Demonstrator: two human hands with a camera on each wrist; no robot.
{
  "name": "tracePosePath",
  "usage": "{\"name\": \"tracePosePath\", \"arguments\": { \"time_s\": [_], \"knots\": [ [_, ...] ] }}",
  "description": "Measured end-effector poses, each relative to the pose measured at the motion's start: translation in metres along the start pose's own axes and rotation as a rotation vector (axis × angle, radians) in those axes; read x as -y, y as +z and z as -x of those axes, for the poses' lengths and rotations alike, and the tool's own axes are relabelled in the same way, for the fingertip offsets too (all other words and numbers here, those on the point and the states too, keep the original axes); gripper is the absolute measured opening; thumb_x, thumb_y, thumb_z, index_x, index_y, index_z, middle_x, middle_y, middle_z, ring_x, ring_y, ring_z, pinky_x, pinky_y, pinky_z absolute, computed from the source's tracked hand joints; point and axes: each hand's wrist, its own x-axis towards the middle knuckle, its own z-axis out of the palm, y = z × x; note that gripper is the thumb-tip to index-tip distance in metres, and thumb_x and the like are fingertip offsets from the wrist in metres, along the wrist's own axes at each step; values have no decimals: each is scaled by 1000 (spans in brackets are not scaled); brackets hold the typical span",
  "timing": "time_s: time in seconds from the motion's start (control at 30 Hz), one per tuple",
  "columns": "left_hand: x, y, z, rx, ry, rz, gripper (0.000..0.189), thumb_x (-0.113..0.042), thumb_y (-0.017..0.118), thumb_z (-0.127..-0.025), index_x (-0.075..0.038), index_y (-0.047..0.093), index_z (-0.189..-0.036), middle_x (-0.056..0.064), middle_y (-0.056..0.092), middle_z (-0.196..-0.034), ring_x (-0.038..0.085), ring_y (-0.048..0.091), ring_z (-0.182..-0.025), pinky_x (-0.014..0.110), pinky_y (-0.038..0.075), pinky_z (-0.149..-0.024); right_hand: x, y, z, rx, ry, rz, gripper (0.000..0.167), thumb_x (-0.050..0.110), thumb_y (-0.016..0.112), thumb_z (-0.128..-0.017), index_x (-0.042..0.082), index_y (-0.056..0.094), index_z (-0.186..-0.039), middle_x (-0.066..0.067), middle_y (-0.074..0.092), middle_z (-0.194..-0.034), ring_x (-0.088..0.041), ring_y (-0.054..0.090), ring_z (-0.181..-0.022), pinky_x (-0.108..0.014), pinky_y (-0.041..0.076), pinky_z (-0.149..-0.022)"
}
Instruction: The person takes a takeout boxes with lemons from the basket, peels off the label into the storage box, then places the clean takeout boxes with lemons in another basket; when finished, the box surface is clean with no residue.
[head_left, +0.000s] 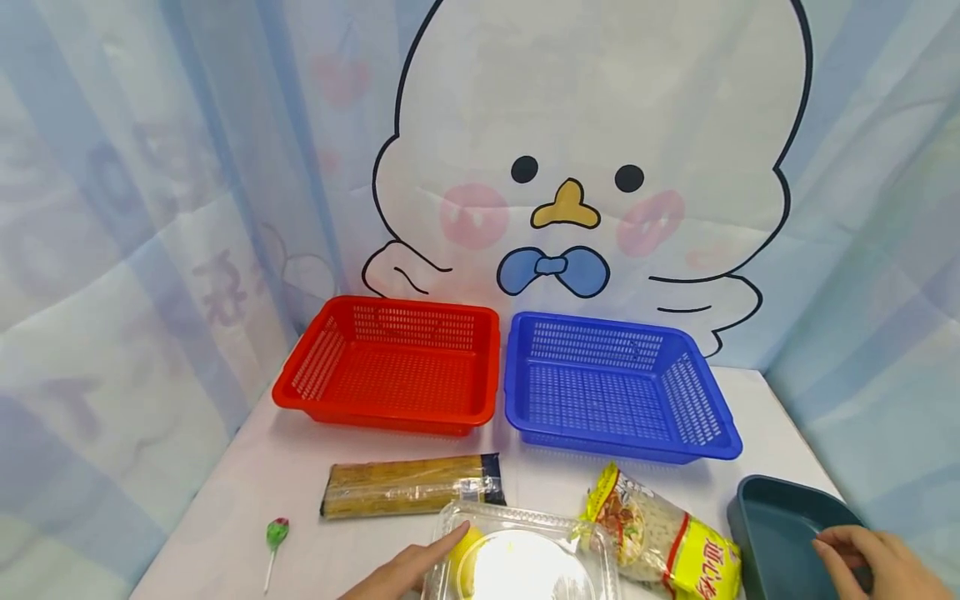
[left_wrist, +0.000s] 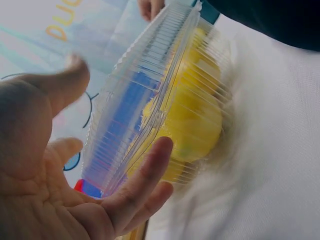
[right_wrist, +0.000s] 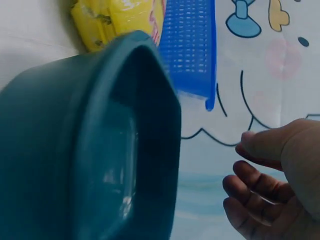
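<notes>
A clear plastic clamshell box [head_left: 536, 518] stands at the near middle of the table, with yellow fruit [left_wrist: 197, 112] that looks like lemons inside. My left hand [head_left: 408, 571] is at the box's left side, fingers spread and fairly straight. In the left wrist view the fingertips overlap the box's edge; whether they touch it I cannot tell. On the right, my right hand [head_left: 873, 560] is by a deep teal tub [head_left: 780, 529]. Its fingers [right_wrist: 250, 192] bend loosely, and nothing shows between them and the thumb.
A red basket [head_left: 405, 418] and a blue basket [head_left: 600, 446] stand side by side at the back. Before them lies a flat pack of brown sticks [head_left: 405, 486]. A lollipop [head_left: 277, 533] lies at left; a yellow food bag [head_left: 660, 533] lies between box and tub. Curtains surround the table.
</notes>
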Motion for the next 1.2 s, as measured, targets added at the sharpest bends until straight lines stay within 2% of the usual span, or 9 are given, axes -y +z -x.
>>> {"name": "tracePosePath", "arguments": {
  "time_s": [0.03,0.1,0.33,0.5,0.6,0.7,0.83,1.03,1.2],
  "knots": [
    [0,-1,2,-34,4,-65,94,-23,87,-90,-21,33,-168,16,58,-142,29,64,-111,60,60,-96,7,-2,-2,-14,24,10,9,1,74,-93,-7,70,-91,-16,60,-82,-26,56,-68,-42,50,-57],
    [-1,-1,4,-65,-33,-78,98,-30,89,-87,-26,33,-168,13,55,-137,26,63,-103,61,61,-92,20,-7,-9,-12,38,18,12,5,75,-94,-7,70,-94,-24,60,-89,-35,58,-76,-51,51,-61],
    [7,-4,7,-61,-1,17,106,-33,86,-91,-20,19,-171,21,51,-147,27,66,-104,56,62,-90,36,-13,-45,-20,-76,-3,35,13,77,-95,-9,64,-120,-40,55,-119,-56,51,-102,-71,45,-79],
    [47,-5,-11,-34,85,118,117,-30,87,-90,-20,3,-172,20,54,-143,24,70,-100,44,65,-86,40,-7,-71,73,-117,-48,65,33,68,-104,-15,47,-144,-45,44,-141,-66,42,-120,-82,36,-96],
    [74,-7,-23,-14,92,155,120,-32,88,-89,-17,2,-172,14,57,-138,22,71,-99,38,64,-85,41,0,-81,110,-153,-56,76,38,65,-106,-18,39,-150,-47,38,-148,-70,38,-125,-85,33,-100],
    [88,-7,-30,-22,62,148,120,-33,89,-87,-13,6,-171,13,59,-136,24,71,-99,40,64,-86,42,9,-89,142,-168,-62,79,40,61,-108,-20,33,-153,-48,32,-152,-73,36,-127,-86,31,-101],
    [92,-10,-33,-59,30,84,116,-33,89,-88,-5,12,-169,16,59,-139,24,70,-98,49,62,-87,41,20,-101,225,-160,-91,79,41,51,-112,-21,26,-156,-48,25,-156,-74,34,-129,-87,30,-102],
    [93,-9,-28,-83,69,54,90,-23,88,-90,10,37,-156,12,65,-128,23,72,-96,49,63,-86,38,33,-116,314,-146,-164,83,43,43,-114,-22,15,-158,-49,18,-158,-72,27,-138,-84,27,-108],
    [94,-1,-23,-82,110,140,59,-22,87,-90,-1,49,-130,11,62,-117,23,72,-91,38,63,-78,37,36,-120,330,-115,-193,87,45,44,-113,-23,13,-157,-51,17,-157,-71,24,-140,-84,25,-110]
  ]
}}
